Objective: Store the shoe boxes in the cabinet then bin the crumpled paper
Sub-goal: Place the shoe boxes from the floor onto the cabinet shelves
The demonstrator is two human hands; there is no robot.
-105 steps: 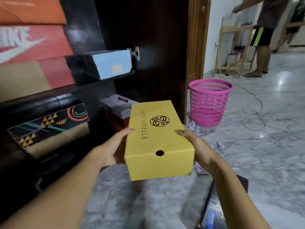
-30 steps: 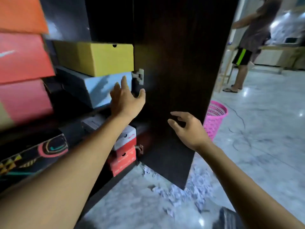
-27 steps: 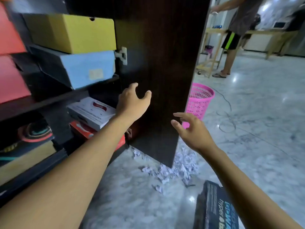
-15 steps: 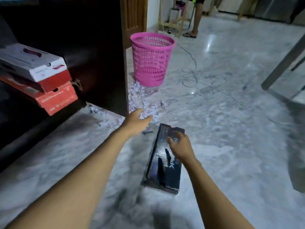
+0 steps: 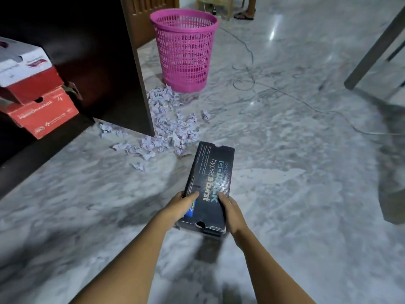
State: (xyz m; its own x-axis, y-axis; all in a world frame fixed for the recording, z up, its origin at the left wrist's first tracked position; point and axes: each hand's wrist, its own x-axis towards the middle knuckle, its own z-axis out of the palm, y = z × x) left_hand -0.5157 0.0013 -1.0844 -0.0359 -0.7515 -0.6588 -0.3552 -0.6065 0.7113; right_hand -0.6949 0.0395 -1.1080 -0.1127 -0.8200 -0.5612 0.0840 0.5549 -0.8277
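Note:
A black shoe box (image 5: 210,181) with pale lettering is held just above the marble floor. My left hand (image 5: 182,205) grips its near left side and my right hand (image 5: 230,211) grips its near right side. The dark cabinet (image 5: 87,51) stands open at the left, with a red shoe box (image 5: 46,115) and a white-and-red shoe box (image 5: 24,69) stacked low inside. A heap of crumpled paper (image 5: 168,126) lies on the floor by the cabinet door's edge. A pink mesh bin (image 5: 185,49) stands just behind the paper.
The open cabinet door (image 5: 122,69) juts out between the shelves and the bin. A thin cable (image 5: 247,82) loops over the floor right of the bin. A grey furniture leg (image 5: 372,51) slants in at the far right. A person's sandalled foot (image 5: 244,16) shows at the top.
The yellow box went onto the blue box in the cabinet. My hands then dropped to the floor, took hold of the black box on both sides and raised its near end.

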